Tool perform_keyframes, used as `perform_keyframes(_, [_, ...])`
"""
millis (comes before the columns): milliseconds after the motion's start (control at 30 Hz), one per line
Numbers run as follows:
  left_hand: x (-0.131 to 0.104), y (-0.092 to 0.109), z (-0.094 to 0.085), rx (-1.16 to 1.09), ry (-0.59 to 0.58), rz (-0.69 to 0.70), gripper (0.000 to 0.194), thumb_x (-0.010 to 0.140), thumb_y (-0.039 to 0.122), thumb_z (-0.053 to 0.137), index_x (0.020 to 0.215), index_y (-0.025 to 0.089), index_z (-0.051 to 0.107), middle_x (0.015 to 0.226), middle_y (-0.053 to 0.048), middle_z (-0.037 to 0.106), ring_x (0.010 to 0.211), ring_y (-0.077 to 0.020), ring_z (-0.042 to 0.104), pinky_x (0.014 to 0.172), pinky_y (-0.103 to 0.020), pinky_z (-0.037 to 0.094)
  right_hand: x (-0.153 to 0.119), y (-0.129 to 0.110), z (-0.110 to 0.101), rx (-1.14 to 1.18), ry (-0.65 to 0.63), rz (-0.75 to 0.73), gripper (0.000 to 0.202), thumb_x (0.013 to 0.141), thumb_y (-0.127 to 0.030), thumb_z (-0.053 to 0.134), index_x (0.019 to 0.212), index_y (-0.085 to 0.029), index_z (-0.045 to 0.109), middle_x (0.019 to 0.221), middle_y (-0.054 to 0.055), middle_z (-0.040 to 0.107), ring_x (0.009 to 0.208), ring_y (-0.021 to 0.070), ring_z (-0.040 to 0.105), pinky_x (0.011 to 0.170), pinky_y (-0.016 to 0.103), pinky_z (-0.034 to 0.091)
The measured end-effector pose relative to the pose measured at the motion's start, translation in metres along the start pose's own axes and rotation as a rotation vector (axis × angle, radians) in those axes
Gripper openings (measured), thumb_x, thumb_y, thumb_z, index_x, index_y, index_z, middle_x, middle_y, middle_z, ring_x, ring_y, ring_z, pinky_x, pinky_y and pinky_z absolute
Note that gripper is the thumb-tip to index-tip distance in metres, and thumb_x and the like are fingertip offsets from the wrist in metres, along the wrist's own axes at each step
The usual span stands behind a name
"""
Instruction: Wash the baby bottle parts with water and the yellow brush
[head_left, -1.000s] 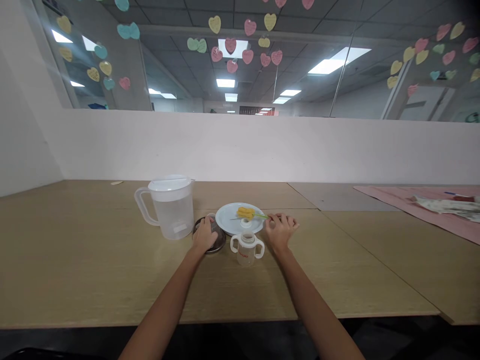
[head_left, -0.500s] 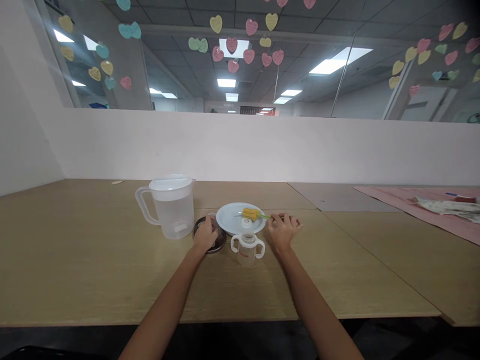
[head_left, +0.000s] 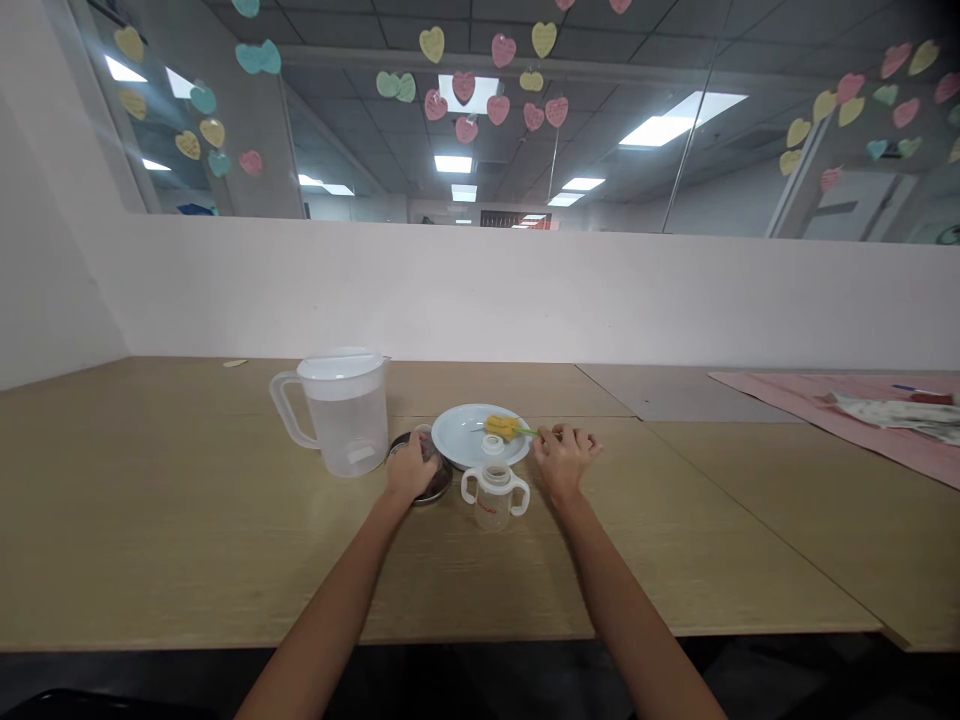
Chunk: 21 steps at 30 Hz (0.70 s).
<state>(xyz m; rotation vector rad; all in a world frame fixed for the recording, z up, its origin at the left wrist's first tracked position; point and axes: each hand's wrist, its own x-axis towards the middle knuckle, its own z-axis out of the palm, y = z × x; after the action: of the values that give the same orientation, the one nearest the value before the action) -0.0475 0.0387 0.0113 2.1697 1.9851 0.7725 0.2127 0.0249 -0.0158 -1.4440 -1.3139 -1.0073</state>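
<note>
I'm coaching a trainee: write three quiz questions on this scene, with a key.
1. Fill in: from the person's view, the translucent plastic pitcher stands ___ of the round white plate.
2. Which hand holds the yellow-headed tool with the thin green stem?
3. True or false: the clear, white-handled bottle stands on the wood-toned table, nearer the person than the plate.
Key: 1. left; 2. the right hand; 3. true.

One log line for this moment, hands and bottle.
left hand: at dark round dish | right hand: gripping yellow-headed tool at plate | two-handled bottle: upright, uncapped
</note>
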Motion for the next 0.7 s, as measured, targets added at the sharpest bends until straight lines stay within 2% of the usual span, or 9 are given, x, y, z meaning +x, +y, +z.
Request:
perform_keyframes(167, [0.002,-0.002,0.002,-0.135,0.178,-0.022,0.029,0.081,0.026,0.048,0.109,0.018,0.048,0.104,-0.008,0.065,0.097,-0.0222,0.061,0.081,-0.032,0.044,0.0,-0.003,-0.002,0.034,0.013,-0.007,0.014,0.072,-0.019,0.054,0.065,-0.023,0.066,0.07,0.002,0.055,0.073,0.0166,0.038,0.081,0.038,0.021])
perform_keyframes(333, [-0.001,0.001,0.005,-0.152,0.272,0.147,0.025,0.082,0.025,0.046,0.106,0.019,0.051,0.102,-0.006,0.064,0.098,-0.0209,0.058,0.086,-0.034,0.043,0.0,-0.006,-0.006,0.082,-0.024,-0.013,0.014,0.07,-0.021,0.054,0.064,-0.022,0.066,0.069,0.001,0.054,0.073,0.0165,0.039,0.081,0.038,0.022])
perform_keyframes(467, [-0.008,0.008,0.003,-0.067,0.268,0.348,0.023,0.083,0.025,0.044,0.103,0.019,0.054,0.103,-0.007,0.063,0.1,-0.023,0.055,0.09,-0.037,0.039,-0.001,-0.007,-0.007,0.125,-0.064,-0.002,0.014,0.07,-0.021,0.054,0.063,-0.022,0.066,0.068,0.002,0.054,0.072,0.0164,0.039,0.08,0.037,0.023])
perform_keyframes(700, [-0.02,0.024,-0.001,-0.031,0.161,0.625,0.027,0.09,0.03,0.036,0.1,0.02,0.059,0.103,-0.007,0.062,0.101,-0.0218,0.053,0.089,-0.036,0.037,-0.004,-0.007,0.0,0.165,-0.092,0.03,0.017,0.07,-0.021,0.053,0.06,-0.021,0.066,0.064,0.002,0.057,0.07,0.0164,0.04,0.077,0.036,0.023])
